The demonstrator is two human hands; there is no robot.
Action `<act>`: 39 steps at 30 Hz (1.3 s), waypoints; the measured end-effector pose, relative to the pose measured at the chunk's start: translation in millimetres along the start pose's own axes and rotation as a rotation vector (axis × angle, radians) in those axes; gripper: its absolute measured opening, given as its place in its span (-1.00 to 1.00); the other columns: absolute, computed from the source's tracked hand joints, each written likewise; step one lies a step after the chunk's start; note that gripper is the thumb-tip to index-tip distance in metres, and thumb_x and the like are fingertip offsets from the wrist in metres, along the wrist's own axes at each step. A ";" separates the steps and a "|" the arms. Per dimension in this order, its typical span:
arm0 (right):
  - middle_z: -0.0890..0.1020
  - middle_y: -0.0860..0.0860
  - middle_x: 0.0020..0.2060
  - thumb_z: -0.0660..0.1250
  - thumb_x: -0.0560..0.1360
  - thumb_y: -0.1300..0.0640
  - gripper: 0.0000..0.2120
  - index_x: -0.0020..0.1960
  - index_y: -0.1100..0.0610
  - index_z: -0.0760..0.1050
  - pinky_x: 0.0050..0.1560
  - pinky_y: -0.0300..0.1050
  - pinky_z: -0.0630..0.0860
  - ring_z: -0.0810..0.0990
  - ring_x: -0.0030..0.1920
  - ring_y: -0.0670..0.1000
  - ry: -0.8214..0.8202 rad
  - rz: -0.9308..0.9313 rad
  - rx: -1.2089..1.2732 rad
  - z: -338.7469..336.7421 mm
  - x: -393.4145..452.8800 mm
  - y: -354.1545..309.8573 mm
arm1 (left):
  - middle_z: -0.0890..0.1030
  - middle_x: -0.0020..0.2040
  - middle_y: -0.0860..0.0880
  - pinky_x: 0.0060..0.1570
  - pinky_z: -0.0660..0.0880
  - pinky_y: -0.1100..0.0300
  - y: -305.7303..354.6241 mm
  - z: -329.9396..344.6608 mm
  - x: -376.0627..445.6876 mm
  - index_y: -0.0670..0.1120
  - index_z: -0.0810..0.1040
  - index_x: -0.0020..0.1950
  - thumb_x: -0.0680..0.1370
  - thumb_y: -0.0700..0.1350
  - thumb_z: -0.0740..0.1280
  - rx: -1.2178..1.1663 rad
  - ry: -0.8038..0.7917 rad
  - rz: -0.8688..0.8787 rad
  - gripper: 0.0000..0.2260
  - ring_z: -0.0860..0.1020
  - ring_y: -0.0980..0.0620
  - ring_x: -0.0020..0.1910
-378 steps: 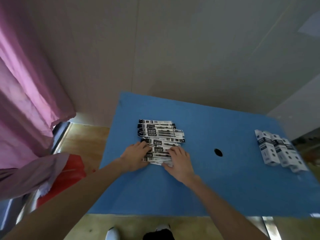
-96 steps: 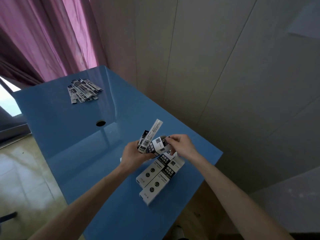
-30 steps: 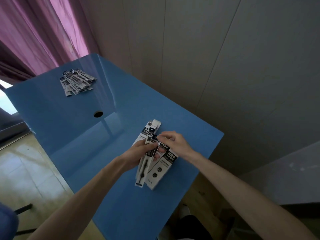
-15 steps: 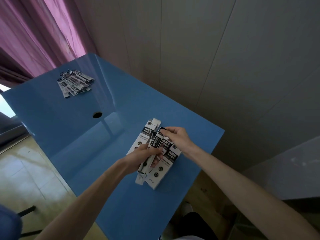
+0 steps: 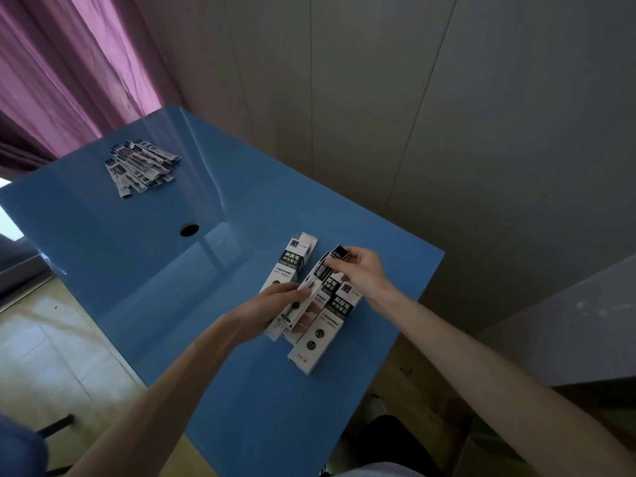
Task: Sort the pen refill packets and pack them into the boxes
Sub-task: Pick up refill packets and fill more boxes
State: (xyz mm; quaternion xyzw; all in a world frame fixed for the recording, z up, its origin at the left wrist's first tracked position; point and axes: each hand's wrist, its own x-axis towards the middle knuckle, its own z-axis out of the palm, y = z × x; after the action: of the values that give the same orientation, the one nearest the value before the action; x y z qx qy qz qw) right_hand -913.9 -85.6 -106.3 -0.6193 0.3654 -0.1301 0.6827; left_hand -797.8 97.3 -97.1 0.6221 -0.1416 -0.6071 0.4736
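While the left hand point(image 5: 272, 306) curls its fingers point(image 5: 298, 295) round a small bundle of refill packets point(image 5: 298, 309) held just over the boxes point(image 5: 318, 325), the right hand point(image 5: 361, 271) pinches the bundle's far end between thumb and fingertips. Both forearms reach in from the near edge of the blue worktop point(image 5: 137, 270). More loose packets point(image 5: 139, 166) lie well apart at its far corner.

a glossy blue table point(image 5: 144, 270) stands against a pale panelled wall, with a small round hole point(image 5: 189, 230) in its top. a loose heap of pen refill packets point(image 5: 141, 166) lies near the far left corner. white-and-black boxes point(image 5: 323, 325) lie side by side near the right edge, well apart from the heap.
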 end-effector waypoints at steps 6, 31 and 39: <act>0.71 0.07 -0.01 0.43 0.57 0.22 -0.82 0.17 0.10 0.61 -0.07 -0.06 0.68 0.71 -0.06 0.04 0.056 -0.026 -0.050 -4.4 10.0 10.1 | 0.71 0.01 -0.10 -0.18 0.59 0.11 -1.8 -8.3 4.8 -0.16 0.57 0.25 0.67 0.01 0.31 0.129 0.055 -0.029 -0.72 0.64 0.00 -0.17; 0.69 0.17 0.04 0.54 0.49 0.10 -0.51 0.31 0.29 0.50 -0.16 -0.16 0.63 0.67 -0.05 0.05 -0.163 0.230 0.342 -49.8 8.9 12.9 | 0.53 -0.37 -0.14 -0.51 0.35 0.18 22.8 67.7 34.9 -0.21 0.41 -0.08 0.55 -0.30 0.18 0.312 0.101 0.134 -0.95 0.40 -0.02 -0.52; 0.75 0.10 -0.08 0.43 0.58 0.19 -0.90 0.07 0.19 0.58 -0.25 -0.20 0.61 0.71 -0.13 0.02 0.118 0.127 0.301 -64.4 11.6 7.9 | 0.66 0.02 0.08 -0.09 0.58 0.12 5.1 68.6 39.4 0.03 0.50 0.24 0.55 0.16 0.40 0.588 0.301 0.327 -0.65 0.65 0.06 -0.04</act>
State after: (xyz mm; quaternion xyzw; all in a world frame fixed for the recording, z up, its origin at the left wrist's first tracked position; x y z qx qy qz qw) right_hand -950.5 -139.6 -115.4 -0.4772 0.4198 -0.1760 0.7517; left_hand -847.9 36.5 -104.9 0.7830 -0.3364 -0.3585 0.3811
